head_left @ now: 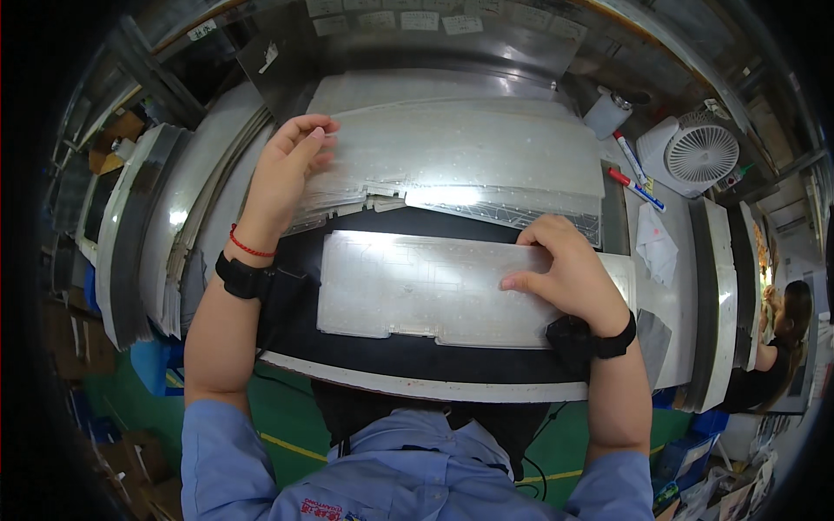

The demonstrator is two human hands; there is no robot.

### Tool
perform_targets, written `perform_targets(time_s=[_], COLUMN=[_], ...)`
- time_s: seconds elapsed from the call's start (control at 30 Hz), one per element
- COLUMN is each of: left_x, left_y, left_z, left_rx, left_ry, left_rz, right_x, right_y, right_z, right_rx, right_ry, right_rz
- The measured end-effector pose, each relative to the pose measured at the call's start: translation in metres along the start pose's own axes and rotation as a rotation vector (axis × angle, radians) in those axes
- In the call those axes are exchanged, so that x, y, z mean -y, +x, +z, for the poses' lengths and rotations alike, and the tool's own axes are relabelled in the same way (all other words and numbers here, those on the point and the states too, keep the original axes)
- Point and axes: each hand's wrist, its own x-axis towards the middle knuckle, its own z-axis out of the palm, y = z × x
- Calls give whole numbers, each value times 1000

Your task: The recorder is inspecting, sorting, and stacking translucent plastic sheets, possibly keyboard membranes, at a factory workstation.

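Note:
A flat, translucent plastic sheet (434, 282) with a notch in its near edge lies on a black work mat (486, 359) in front of me. My right hand (569, 273) grips it near the far right edge, thumb on its upper face and fingers bent at the rim. Beyond it is a fanned stack of larger translucent sheets (469, 148), also notched. My left hand (300, 156) hovers by the left end of this stack, fingers loosely bent and apart; no held thing shows. A black band is on each wrist.
Upright stacks of sheets (130, 243) stand at the left, and more panels (717, 304) at the right. At the right back are a small white fan (702, 149), a bottle (608, 113), markers (636, 188) and a crumpled white cloth (656, 246). Another person (786, 339) is far right.

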Motion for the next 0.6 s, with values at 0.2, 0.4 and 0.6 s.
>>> perform_targets(time_s=[0.2,0.4,0.6], left_x=[-14,-17,-22], left_y=[-12,-20,-19], left_z=[14,20,22], left_rx=[406,610,659], left_ry=[-209,51,40], left_rz=[-217,-209,-260], right_x=[2,-4,-19], right_y=[-4,-2,0], right_z=[-5,-6,-1], right_rx=[-53,-42,-55], right_ry=[34,42,-5], right_rz=[67,112,27])
